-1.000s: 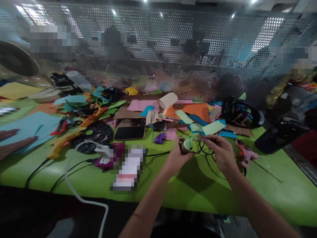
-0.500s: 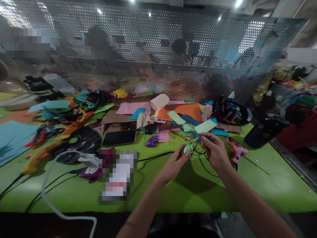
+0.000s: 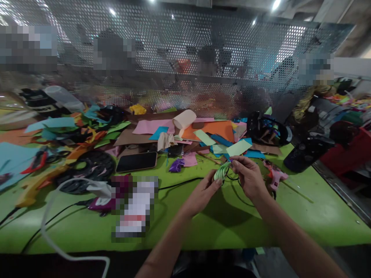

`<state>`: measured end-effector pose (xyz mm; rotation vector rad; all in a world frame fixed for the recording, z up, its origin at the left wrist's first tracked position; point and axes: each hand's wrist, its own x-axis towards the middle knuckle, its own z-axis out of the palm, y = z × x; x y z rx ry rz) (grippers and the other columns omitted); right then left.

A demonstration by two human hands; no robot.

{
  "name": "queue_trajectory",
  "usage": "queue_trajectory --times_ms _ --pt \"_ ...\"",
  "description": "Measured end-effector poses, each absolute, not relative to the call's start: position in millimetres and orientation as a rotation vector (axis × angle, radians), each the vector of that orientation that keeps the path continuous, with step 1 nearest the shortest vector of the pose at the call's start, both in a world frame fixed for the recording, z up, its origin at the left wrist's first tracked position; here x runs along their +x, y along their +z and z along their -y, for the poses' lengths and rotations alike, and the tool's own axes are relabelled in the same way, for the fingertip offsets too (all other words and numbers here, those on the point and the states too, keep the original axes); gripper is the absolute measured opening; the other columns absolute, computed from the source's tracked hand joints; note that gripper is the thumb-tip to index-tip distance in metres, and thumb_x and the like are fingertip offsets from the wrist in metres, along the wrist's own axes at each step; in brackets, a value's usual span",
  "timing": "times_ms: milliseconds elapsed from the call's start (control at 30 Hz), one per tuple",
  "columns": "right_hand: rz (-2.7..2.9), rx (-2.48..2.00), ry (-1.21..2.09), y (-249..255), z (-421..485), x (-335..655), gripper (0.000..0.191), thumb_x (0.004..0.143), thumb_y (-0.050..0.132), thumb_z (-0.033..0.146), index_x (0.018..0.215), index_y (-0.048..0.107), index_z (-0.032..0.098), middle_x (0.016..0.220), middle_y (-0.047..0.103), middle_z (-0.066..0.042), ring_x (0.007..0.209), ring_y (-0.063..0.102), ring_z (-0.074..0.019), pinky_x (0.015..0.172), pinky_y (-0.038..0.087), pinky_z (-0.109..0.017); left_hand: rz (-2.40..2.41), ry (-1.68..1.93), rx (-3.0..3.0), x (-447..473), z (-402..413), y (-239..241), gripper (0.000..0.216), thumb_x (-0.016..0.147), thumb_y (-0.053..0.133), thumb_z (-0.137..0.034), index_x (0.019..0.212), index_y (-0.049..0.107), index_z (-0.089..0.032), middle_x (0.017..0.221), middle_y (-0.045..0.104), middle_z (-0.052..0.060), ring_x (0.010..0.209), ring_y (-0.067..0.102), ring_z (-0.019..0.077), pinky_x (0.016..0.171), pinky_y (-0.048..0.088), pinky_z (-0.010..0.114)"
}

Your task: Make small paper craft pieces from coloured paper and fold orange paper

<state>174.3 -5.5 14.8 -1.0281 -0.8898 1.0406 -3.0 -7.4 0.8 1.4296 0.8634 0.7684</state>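
Beyond a bright green tabletop (image 3: 168, 227) strewn with coloured paper scraps rises a grey perforated metal screen (image 3: 162, 75). Above the tabletop, the left hand (image 3: 205, 191) curls around a pale green, ridged, rounded piece (image 3: 221, 172); the right hand (image 3: 249, 175) brings its fingertips together at the piece's upper end, their grip too small to tell. Left of both lies a shiny purple crumpled packet (image 3: 176, 165).

1. The view swings right; a round dark object leaves the left edge.
2. Another person's hand (image 3: 4, 178) nearly slips out at that side.
3. The right hand (image 3: 248, 174) sits closer to the green paper coil (image 3: 221, 172).
4. An orange patch (image 3: 183, 65) appears behind the perforated panel (image 3: 162, 90).
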Motion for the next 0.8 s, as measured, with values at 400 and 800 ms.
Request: queue_trajectory --times_ms 400,800 --pt "0.898 -1.070 1.016 18.8 6.6 169.7 0.024 0.061 0.085 0.038 0.077 0.077 0.022 0.073 0.069 -0.002 0.058 0.050 -0.0112 0.052 0.041 -0.023 -0.860 0.764 1.489 -3.1 6.0 -6.8 0.058 0.090 0.051 -0.063 0.129 0.059 -0.020 0.118 0.067 0.008 0.111 0.058 0.0244 0.099 0.048 0.035" --pt "0.989 -1.039 0.980 12.4 6.9 170.5 0.019 0.067 0.083 0.037 0.077 0.074 0.023 0.081 0.072 -0.003 0.073 0.061 -0.0164 0.068 0.050 -0.029 -0.844 0.767 1.501 -3.1 7.9 -3.8 0.057 0.090 0.050 -0.062 0.130 0.059 -0.022 0.122 0.067 0.007 0.114 0.057 0.0241 0.100 0.047 0.035"
